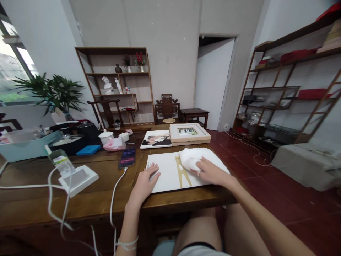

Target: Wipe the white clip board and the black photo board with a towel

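Observation:
A flat white board [165, 175] lies at the table's front edge, with a gold clothespin shape [181, 173] on its face. My left hand [146, 179] rests on the board's left edge, fingers stretched out, holding nothing. On the board's right part is a bunched white fluffy cloth [190, 156], which covers the top right of the clothespin shape. My right hand [206, 170] is closed on the near side of this cloth, fingers pressed into it. Part of the board's right side is hidden under the cloth and my right hand.
Behind the board lie a framed picture [189, 133] and a printed canvas [156, 138]. Left of it are a phone [127, 158] on a white cable [115, 192], an open white box [79, 179], a blue case [88, 150] and a teapot [106, 137]. The wooden table [103, 192] bears them.

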The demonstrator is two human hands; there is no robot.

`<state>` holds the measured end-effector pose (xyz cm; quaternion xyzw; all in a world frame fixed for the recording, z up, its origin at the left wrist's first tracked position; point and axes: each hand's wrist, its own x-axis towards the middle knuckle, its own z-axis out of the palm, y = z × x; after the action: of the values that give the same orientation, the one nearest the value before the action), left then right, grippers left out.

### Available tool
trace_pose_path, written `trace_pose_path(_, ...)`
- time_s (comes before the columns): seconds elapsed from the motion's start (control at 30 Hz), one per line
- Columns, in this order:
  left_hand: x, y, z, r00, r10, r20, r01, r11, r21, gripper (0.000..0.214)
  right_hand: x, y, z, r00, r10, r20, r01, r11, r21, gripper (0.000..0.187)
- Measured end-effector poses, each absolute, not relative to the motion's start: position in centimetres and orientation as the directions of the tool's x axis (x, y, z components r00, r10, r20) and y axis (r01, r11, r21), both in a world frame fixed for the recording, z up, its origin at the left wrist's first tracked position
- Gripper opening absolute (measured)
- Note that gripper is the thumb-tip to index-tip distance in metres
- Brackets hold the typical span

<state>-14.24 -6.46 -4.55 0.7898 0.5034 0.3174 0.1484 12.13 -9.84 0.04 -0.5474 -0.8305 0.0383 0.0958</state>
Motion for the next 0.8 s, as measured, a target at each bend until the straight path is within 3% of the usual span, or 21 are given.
trace_pose_path(0.23, -14.1, -6.5, -4.5, 0.286, 0.894, 0.346, 0.695, -0.442, 0.567, 0.039, 13.6, -16.1, 2.1, -0.426, 0.904, -0.037, 0.888, 0.41, -0.209, 0.032)
trace_pose_path(0.47, -14.2, -6.5, -4.5, 0.287, 0.893, 0.347, 0.703, -0.443, 0.557, 0.039, 14.3, -8.1, 0.6, -0.336, 0.941, 0.043, 0.907, 0.335, -0.255, 0.035)
trace_pose_path(0.6, -14.3, -6.5, -4.6, 0.291, 0.889, 0.354, 0.699, -0.45, 0.555, 0.039, 13.5, -4.2, -0.1, -0.257, 0.962, 0.094, 0.937, 0.272, -0.217, 0.029)
trace_pose_path(0.8, -14.3, -6.4, -4.7, 0.29, 0.889, 0.356, 0.692, -0.451, 0.564, 0.04, 11.2, -7.1, -1.0, -0.293, 0.948, 0.124, 0.942, 0.308, -0.134, 0.027)
